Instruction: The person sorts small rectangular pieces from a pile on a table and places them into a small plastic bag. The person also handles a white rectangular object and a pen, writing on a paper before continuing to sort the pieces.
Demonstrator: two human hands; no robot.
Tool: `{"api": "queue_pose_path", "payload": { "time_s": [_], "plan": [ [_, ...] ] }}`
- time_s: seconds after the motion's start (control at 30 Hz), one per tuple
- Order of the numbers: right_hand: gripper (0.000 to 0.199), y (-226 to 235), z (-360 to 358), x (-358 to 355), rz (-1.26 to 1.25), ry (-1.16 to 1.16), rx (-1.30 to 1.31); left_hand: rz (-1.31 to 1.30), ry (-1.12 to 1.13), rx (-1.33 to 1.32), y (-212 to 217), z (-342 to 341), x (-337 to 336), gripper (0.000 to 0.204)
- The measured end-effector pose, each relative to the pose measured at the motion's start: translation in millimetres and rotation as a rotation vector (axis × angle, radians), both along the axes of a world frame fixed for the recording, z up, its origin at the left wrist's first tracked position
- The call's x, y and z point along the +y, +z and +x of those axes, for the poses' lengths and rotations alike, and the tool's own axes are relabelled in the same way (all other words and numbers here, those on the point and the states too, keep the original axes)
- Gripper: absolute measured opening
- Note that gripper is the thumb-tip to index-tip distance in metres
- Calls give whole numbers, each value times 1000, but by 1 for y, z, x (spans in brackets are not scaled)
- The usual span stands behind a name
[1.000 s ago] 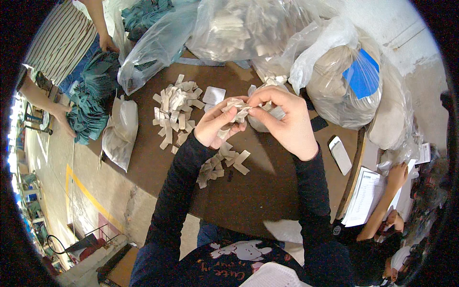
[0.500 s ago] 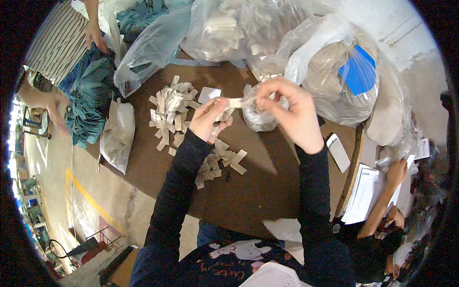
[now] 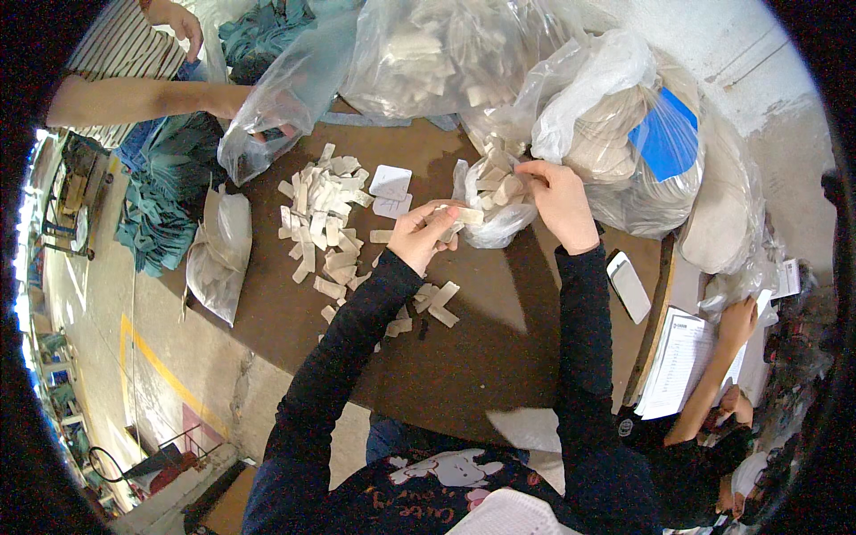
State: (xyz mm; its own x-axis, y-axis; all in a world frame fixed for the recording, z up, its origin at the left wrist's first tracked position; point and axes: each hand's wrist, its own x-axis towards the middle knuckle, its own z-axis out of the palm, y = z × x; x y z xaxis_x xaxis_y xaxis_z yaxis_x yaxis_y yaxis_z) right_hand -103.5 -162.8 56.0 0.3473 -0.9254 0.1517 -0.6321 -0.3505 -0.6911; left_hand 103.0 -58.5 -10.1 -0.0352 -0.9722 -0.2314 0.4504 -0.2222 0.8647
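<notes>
My left hand point(image 3: 424, 235) is closed around a few short beige fabric strips point(image 3: 468, 215), one end poking out past its fingertips toward the right. Beside it, an opened small clear plastic bag point(image 3: 489, 234) is filled with similar strips. My right hand point(image 3: 563, 203) reaches the bag's right edge, thumb and fingers drawn together against the strips there. Whatever it pinches is too small to make out. A loose pile of beige strips point(image 3: 323, 201) lies on the brown table point(image 3: 473, 357) to the left, with more strips partly hidden under my left forearm.
Two white cards point(image 3: 390, 182) lie beyond my left hand. Large clear bags point(image 3: 419, 71) of beige pieces line the far side. A white phone point(image 3: 629, 286) sits at right, near another person's hand point(image 3: 738, 321) over printed sheets. At far left, a co-worker's arm point(image 3: 152, 102) reaches across teal fabric bundles.
My left hand has moved slightly right and nearer; my right hand no longer holds the strip's end and now touches the small bag. The co-worker's arm has swung to the large clear bag.
</notes>
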Motion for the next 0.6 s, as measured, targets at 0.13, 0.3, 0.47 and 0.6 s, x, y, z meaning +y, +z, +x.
{"api": "queue_pose_path", "payload": {
  "time_s": [0.13, 0.3, 0.47, 0.6],
  "plan": [
    [29, 16, 0, 6, -11, 40, -64, 9, -17, 152, 5, 2, 3, 32],
    [43, 35, -7, 16, -12, 236, 38, 14, -25, 131, -2, -4, 2, 30],
    [44, 45, -12, 26, 20, 211, 181, 24, -12, -34, -5, -6, -2, 28],
    [49, 66, -10, 43, -154, 11, 181, -259, 193, 9, 15, -9, 2, 25]
  ]
}}
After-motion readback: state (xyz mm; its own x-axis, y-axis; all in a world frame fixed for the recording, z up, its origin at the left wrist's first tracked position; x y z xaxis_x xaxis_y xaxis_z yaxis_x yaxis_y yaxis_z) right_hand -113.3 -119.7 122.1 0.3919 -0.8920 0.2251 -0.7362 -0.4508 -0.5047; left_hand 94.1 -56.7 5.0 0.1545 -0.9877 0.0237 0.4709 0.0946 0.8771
